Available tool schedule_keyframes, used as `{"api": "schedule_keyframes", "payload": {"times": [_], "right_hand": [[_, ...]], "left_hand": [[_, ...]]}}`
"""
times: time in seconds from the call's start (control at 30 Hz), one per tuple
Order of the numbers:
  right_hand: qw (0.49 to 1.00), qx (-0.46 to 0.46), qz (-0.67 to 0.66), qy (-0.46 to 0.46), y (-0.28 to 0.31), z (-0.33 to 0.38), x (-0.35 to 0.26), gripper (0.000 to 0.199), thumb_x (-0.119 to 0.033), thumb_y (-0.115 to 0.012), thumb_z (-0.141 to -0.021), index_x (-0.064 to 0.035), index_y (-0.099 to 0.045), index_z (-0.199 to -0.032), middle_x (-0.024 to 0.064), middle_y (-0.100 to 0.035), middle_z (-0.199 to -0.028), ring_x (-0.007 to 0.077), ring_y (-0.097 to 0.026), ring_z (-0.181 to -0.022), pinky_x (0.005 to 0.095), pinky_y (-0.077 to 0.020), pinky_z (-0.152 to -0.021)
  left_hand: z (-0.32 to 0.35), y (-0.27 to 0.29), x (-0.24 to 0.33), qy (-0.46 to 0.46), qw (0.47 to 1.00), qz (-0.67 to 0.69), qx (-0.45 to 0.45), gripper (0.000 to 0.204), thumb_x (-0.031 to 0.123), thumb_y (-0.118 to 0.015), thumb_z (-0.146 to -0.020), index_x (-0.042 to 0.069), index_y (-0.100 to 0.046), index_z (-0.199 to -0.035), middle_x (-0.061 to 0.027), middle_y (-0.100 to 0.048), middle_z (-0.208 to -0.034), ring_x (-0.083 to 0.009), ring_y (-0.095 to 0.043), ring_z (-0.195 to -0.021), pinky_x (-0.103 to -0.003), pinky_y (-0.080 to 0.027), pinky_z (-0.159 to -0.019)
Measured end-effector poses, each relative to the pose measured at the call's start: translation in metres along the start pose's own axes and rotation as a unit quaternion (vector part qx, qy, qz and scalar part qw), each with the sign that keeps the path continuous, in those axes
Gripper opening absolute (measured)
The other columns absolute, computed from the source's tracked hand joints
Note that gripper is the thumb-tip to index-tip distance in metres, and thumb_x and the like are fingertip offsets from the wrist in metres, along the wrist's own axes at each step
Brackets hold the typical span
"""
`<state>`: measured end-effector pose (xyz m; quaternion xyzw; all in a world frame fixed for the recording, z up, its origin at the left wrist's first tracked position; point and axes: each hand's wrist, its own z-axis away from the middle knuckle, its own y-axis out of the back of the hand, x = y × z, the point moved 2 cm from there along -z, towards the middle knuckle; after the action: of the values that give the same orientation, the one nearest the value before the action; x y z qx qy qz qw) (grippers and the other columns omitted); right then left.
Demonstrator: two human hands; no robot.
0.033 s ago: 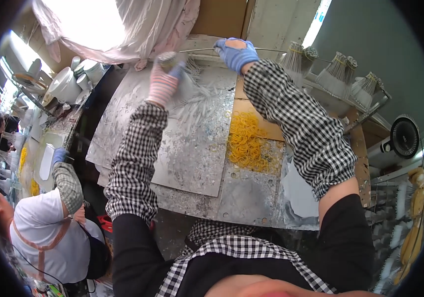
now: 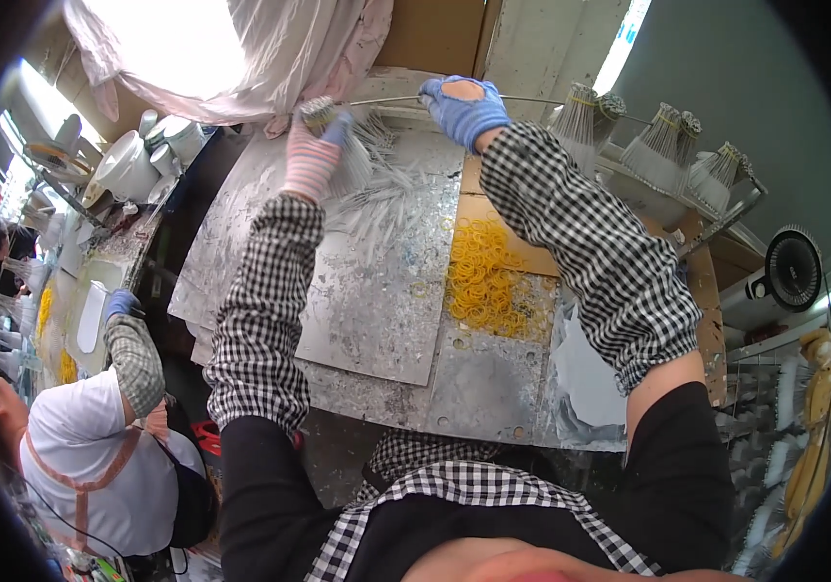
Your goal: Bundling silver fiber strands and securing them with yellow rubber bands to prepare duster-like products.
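My left hand point(image 2: 312, 160), in a pink-striped glove with blue fingertips, closes on a bundle of thin whitish strands point(image 2: 353, 171) near its bound top, beside the rod's left end. The strands fan out below it toward the board. Closed around a thin metal rod point(image 2: 382, 101) is my right hand point(image 2: 467, 109), in a blue glove with a hole on its back. To the right of that hand, several similar bundles point(image 2: 655, 144) with yellow bands at their tops hang in a row along the rod. Loose strands point(image 2: 391, 199) lie under my left hand.
A grey, stained board point(image 2: 377, 320) covers much of the table. Yellow rubber bands point(image 2: 485, 286) are heaped right of it. A small black fan point(image 2: 792, 269) stands at the right. To the left, a co-worker point(image 2: 95, 446) in white works near white buckets point(image 2: 127, 163).
My left hand has shifted slightly left and, blurred before, now shows sharply with its bundle. My right hand stays on the rod, almost unmoved.
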<state>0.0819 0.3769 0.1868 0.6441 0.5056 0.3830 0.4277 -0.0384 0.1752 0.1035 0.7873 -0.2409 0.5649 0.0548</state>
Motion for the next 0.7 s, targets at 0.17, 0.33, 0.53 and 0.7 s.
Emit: {"api": "schedule_keyframes", "payload": {"times": [0.17, 0.33, 0.53, 0.7], "right_hand": [[0.999, 0.017, -0.028, 0.035, 0.01, 0.023, -0.036, 0.03, -0.036, -0.052, -0.101, -0.0196, -0.074, -0.114, 0.0087, -0.076, -0.106, 0.0314, -0.072, -0.1, 0.0498, -0.0535, -0.087], [0.998, 0.043, -0.035, 0.035, 0.004, 0.04, -0.018, 0.027, -0.037, -0.055, -0.1, -0.0212, -0.076, -0.108, 0.0089, -0.075, -0.102, 0.0309, -0.071, -0.098, 0.0521, -0.0489, -0.088], [0.992, 0.097, -0.067, 0.047, 0.001, 0.038, -0.03, 0.027, -0.037, -0.056, -0.099, -0.0209, -0.076, -0.106, 0.0079, -0.075, -0.098, 0.0308, -0.071, -0.098, 0.0528, -0.0485, -0.088], [0.993, 0.086, -0.063, 0.054, 0.005, 0.035, -0.019, 0.027, -0.037, -0.058, -0.098, -0.0195, -0.076, -0.108, 0.0075, -0.076, -0.099, 0.0302, -0.071, -0.095, 0.0462, -0.0525, -0.085]], "left_hand": [[-0.048, 0.028, -0.033, -0.039, 0.995, -0.085, 0.02, 0.046, 0.025, -0.083, -0.088, 0.005, -0.06, -0.122, -0.0094, -0.071, -0.112, -0.0177, -0.065, -0.099, -0.031, -0.052, -0.09], [0.011, -0.017, 0.0, -0.078, 0.978, -0.182, -0.06, 0.054, 0.031, -0.085, -0.084, 0.008, -0.057, -0.124, -0.0056, -0.073, -0.114, -0.0179, -0.066, -0.102, -0.033, -0.052, -0.092], [0.017, -0.02, 0.0, -0.021, 0.994, 0.076, -0.078, 0.064, 0.025, -0.088, -0.083, 0.007, -0.049, -0.13, -0.0077, -0.068, -0.113, -0.018, -0.065, -0.096, -0.032, -0.053, -0.091], [0.047, -0.034, 0.018, -0.173, 0.912, -0.369, 0.036, 0.075, 0.01, -0.087, -0.08, 0.009, -0.043, -0.142, -0.0081, -0.066, -0.119, -0.0185, -0.065, -0.102, -0.032, -0.056, -0.092]]}}
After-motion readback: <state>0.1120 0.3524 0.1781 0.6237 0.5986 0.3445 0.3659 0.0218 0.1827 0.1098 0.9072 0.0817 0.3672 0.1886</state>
